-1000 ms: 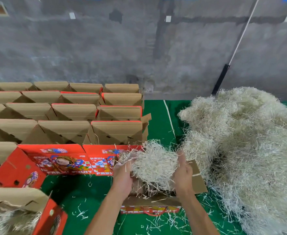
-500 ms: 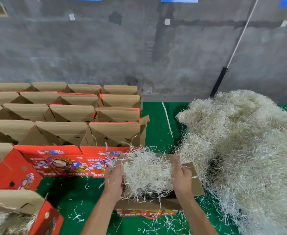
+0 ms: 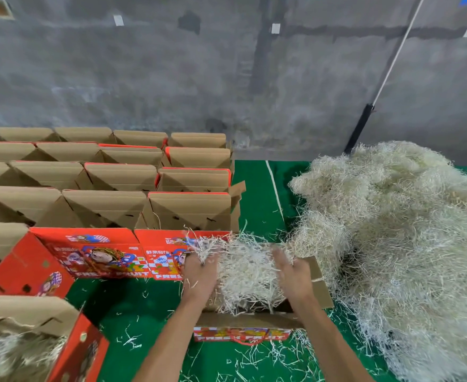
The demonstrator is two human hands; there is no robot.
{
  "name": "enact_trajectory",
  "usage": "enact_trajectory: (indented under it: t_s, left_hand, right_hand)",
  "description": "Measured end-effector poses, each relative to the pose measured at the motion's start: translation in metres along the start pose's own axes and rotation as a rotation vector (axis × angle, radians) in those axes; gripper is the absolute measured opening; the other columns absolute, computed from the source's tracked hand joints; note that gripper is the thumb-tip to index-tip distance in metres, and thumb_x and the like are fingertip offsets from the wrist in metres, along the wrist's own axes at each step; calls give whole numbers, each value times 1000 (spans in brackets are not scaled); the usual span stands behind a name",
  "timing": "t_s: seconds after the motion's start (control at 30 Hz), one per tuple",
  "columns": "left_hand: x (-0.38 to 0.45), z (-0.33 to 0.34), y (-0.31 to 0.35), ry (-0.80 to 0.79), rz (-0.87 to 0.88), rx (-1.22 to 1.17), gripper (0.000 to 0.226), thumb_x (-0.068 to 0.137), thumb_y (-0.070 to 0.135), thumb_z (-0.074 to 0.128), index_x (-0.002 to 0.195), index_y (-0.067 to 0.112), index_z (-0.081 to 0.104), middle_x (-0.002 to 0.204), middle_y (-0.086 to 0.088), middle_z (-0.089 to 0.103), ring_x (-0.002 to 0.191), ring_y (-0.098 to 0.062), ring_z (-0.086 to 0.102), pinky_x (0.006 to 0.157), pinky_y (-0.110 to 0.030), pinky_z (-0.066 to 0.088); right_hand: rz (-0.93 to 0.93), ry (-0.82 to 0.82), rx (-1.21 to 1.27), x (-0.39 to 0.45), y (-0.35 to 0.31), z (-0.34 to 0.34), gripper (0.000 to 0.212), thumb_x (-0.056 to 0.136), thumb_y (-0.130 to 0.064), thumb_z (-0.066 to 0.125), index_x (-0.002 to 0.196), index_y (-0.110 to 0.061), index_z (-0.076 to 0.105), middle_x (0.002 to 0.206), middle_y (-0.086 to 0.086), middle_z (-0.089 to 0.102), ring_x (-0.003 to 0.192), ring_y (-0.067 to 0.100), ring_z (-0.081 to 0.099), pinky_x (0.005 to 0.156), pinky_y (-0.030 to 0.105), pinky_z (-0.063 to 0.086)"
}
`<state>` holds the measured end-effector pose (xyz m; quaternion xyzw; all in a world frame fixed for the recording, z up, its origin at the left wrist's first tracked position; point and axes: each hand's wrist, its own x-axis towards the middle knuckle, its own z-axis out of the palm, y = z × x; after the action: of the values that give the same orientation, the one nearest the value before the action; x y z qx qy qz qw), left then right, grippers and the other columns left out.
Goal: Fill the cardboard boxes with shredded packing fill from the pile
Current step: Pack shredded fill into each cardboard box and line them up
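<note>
1. A clump of fill (image 3: 247,274) is held between the left hand (image 3: 199,274) and the right hand (image 3: 295,277), directly over the open box (image 3: 254,321) at the near centre of the green mat (image 3: 144,312).
2. The left hand is closed on the left side of the clump, with its fingers curled into the strands. The right hand is pressed flat against the right side, with its fingers nearly straight; it is slightly blurred.
3. The step in hand is judged to be the lowering of the clump into the box.
4. For a good result, the clump should be pushed down evenly and spread toward the corners, because many strands hang over the rim and could fall on the mat.
5. The right flap (image 3: 319,288) of the box should be kept open, so that the fill is not caught on it.
6. The pile (image 3: 406,244) lies just to the right of the box, so more fill can be taken easily.
7. On the near face of the box, "FRESH FRUIT" is read in white letters on red.
8. The same words are partly seen on the red boxes (image 3: 97,255) to the left, together with Chinese characters too small to be read surely.
9. No other brand name can be made out.
</note>
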<state>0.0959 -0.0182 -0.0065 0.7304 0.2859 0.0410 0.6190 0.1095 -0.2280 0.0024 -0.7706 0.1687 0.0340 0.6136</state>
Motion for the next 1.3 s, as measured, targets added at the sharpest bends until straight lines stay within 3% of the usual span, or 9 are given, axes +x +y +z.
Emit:
enact_trajectory:
  t_s: [0.1, 0.3, 0.43, 0.53, 0.67, 0.8, 0.93, 1.13, 1.3]
  left_hand:
    - [3, -7, 12, 122, 27, 64, 21, 93, 26, 64, 77, 17, 53, 75, 5, 54, 85, -29, 59, 77, -35, 48]
    - [-7, -34, 7, 122, 158, 53, 64, 83, 68, 58, 50, 13, 52, 45, -1, 51, 46, -14, 44, 57, -28, 41]
    - [-3, -54, 9, 104, 132, 324, 67, 93, 54, 58, 43, 10, 46, 32, -3, 40, 33, -19, 44, 47, -36, 50]
    - [-9, -63, 7, -80, 140, 456, 55, 93, 56, 57, 58, 15, 50, 62, -21, 66, 59, -14, 71, 78, -41, 58]
    - [-21, -63, 8, -318, 259, 653, 43, 82, 60, 70, 114, 33, 58, 119, 17, 54, 108, -7, 58, 88, -27, 45]
    - [-28, -46, 15, -348, 375, 721, 29, 84, 50, 72, 109, 40, 60, 116, 16, 59, 101, -4, 60, 91, -33, 48]
    - [-18, -13, 12, -484, 381, 986, 24, 89, 39, 70, 111, 30, 64, 115, 8, 60, 100, -14, 61, 92, -33, 47]
    - [11, 30, -17, -751, 328, 1299, 12, 94, 9, 59, 106, 9, 62, 100, -7, 65, 90, -24, 65, 77, -37, 55]
    - [32, 54, -53, -822, 383, 1581, 19, 91, 6, 62, 109, 2, 64, 108, -16, 65, 105, -29, 61, 107, -46, 44]
  right_hand:
    - [56, 51, 45, 3, -3, -5, 76, 69, -84, 53, 80, -8, 52, 42, -7, 37, 36, 8, 28, 36, 21, 29]
    - [54, 95, 4, 9, 1, -17, 86, 75, -88, 50, 72, -3, 61, 52, 10, 60, 35, 11, 36, 42, 24, 39]
    - [62, 126, -6, 20, 6, -39, 52, 90, -56, 62, 71, -9, 59, 37, -8, 43, 29, 6, 34, 36, 20, 34]
    - [-63, 33, -231, 21, 10, -51, 48, 96, -48, 57, 70, -8, 59, 37, -9, 43, 31, 6, 33, 38, 21, 33]
    - [-257, -75, -512, 10, 8, -40, 39, 99, -43, 56, 77, -11, 60, 49, -2, 53, 29, 4, 39, 33, 15, 34]
    - [-391, -179, -619, 8, -1, -26, 9, 99, -32, 61, 91, -28, 63, 62, 3, 64, 34, 4, 51, 36, 13, 41]
    - [-292, -532, -694, 16, -4, -4, 17, 101, -18, 57, 88, -23, 67, 69, -1, 66, 41, 3, 51, 46, 14, 44]
    - [-263, -759, -1199, 34, 13, 25, 11, 91, -1, 59, 93, -9, 66, 99, 8, 69, 91, 21, 68, 76, 26, 54]
    - [-439, -796, -1371, 53, 30, 46, 18, 96, -6, 54, 106, -13, 67, 111, 10, 69, 104, 24, 65, 84, 26, 46]
